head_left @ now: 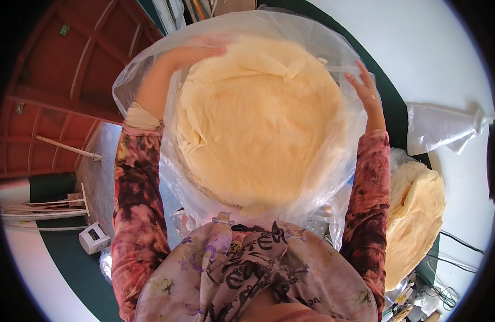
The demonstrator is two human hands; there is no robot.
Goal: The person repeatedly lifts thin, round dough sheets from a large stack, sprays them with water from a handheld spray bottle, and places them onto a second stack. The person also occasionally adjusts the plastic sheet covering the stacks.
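A broad round stack of pale flatbread (258,129) filled the middle of the view, held up in front of the person inside a clear plastic bag (312,43) whose film ballooned above and around it. The stack was close to circular, so it had no clear long axis; it lay between the two hands and slightly toward the person from them, with its near rim just above a patterned cloth (247,273) at the chest. The left hand (196,52) lay at the stack's upper left rim, inside or under the film, its fingers together and curved flat over the edge, blurred somewhat by the plastic. The right hand (365,88) stood at the upper right rim, fingers straight and slightly spread, pressed against the outside of the bag; whether it pinched the film could not be told. Both hands were about equally near the bread, on opposite sides. A second stack of flatbread (414,214) rested at the right, beside the right sleeve and well apart from the hands. An empty plastic bag (441,126) lay crumpled farther right on the white surface (435,59). A small white device (94,238) sat low at the left.
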